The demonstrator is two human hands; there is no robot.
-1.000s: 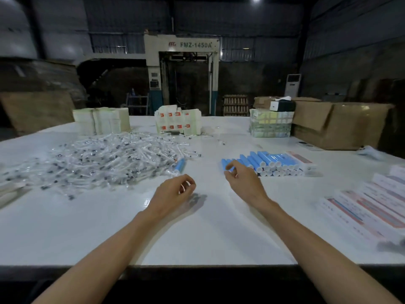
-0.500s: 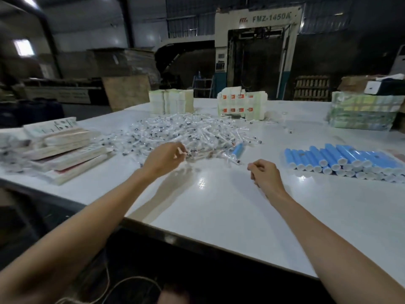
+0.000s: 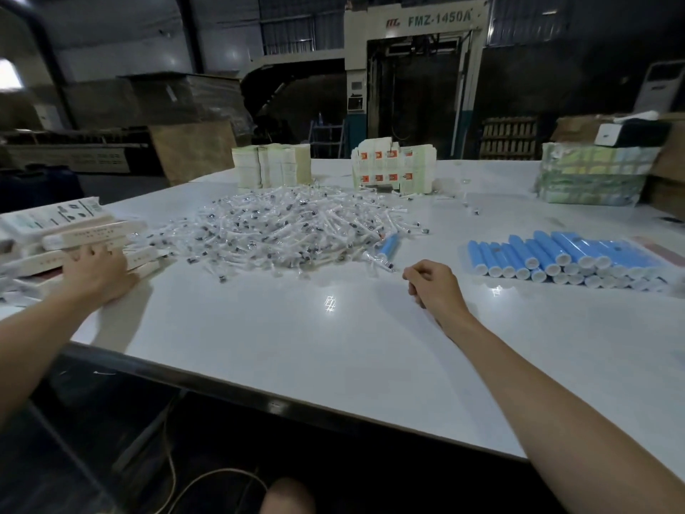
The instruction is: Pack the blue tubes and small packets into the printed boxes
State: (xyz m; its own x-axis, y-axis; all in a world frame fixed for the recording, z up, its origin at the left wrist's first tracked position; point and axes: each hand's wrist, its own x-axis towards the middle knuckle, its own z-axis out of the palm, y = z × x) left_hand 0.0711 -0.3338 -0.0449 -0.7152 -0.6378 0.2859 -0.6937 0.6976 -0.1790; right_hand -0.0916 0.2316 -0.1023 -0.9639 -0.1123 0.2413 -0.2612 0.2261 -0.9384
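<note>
Surface: white table (image 3: 333, 346) in a dim workshop, with a tall machine (image 3: 415, 68) behind it.
Printed boxes: loose stack (image 3: 74, 231) at the table's far left edge, long sides running roughly left to right.
Left hand: the left hand (image 3: 96, 270) rests on the near side of the stack, fingers laid against one box. The thumb is hidden, so it cannot be told whether the hand has closed on it.
Right hand: the right hand (image 3: 433, 283) sits low over the table centre with its fingers curled into the palm. Nothing shows in them.
Blue tubes: stacked rows (image 3: 556, 254) to the right of the right hand, white caps facing the person, long axes running away and leftward.
Stray tube: a single blue tube (image 3: 389, 248) lies at the pile's right edge, just beyond the right hand.
Small packets: broad clear heap (image 3: 289, 231) between the boxes and the tubes.
Deciding relation: boxes lie under the left hand and tubes near the right, well apart.
Likely step: fetching a box, so the right hand would probably supply a tube cap-end first.
</note>
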